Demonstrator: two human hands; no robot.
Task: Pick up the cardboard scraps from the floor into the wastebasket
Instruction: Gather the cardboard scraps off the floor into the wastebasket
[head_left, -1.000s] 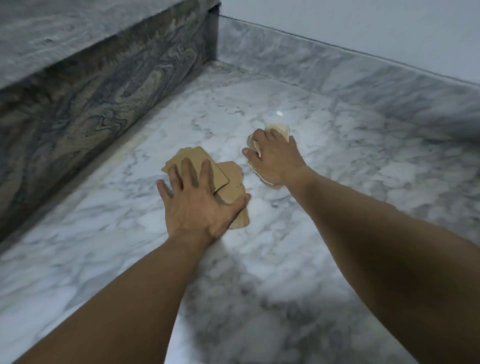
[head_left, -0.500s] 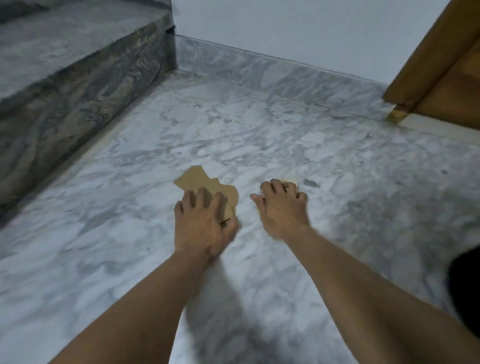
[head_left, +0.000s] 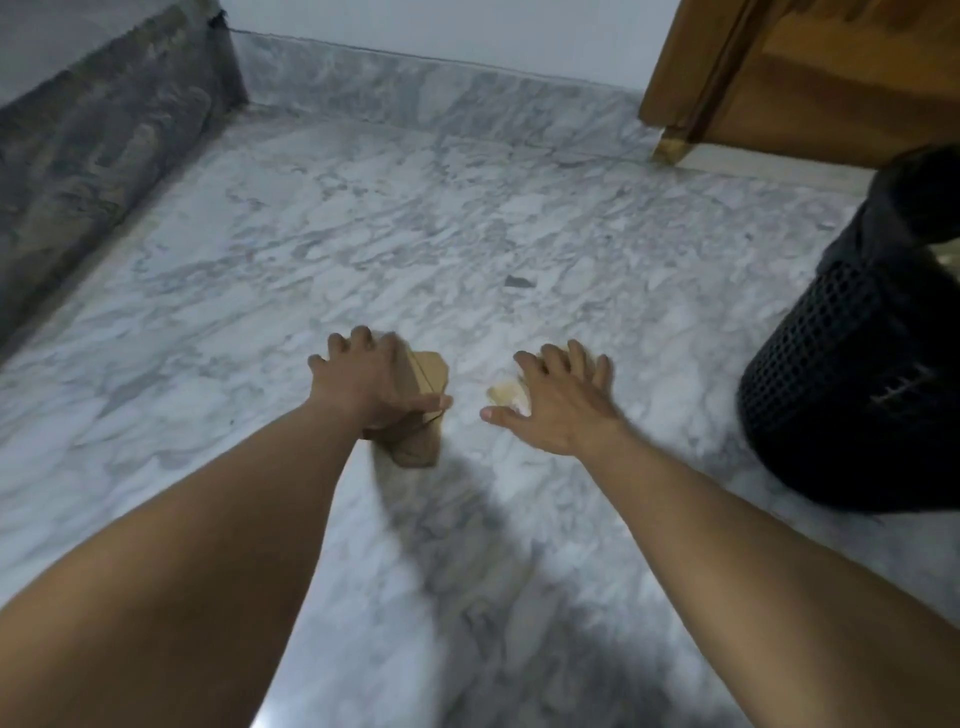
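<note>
My left hand (head_left: 363, 387) grips a stack of brown cardboard scraps (head_left: 427, 374), thumb curled round their right edge; one scrap pokes out below the hand. A shadow lies on the marble floor (head_left: 363, 234) under them. My right hand (head_left: 563, 402) has its fingers spread and straight over a pale cardboard scrap (head_left: 505, 396), which shows only at the hand's left edge. The black mesh wastebasket (head_left: 831, 374) stands to the right of my right hand, partly cut off by the frame edge.
A dark marble step (head_left: 78, 156) rises along the left. A wooden door and frame (head_left: 779, 78) stand at the back right, above the wastebasket. A marble skirting (head_left: 441, 98) runs along the far wall. A small dark speck (head_left: 519, 281) lies on the floor.
The view has swung right and the wastebasket has come into sight. My left hand has closed round the brown scraps. The right hand's fingers went from curled to spread.
</note>
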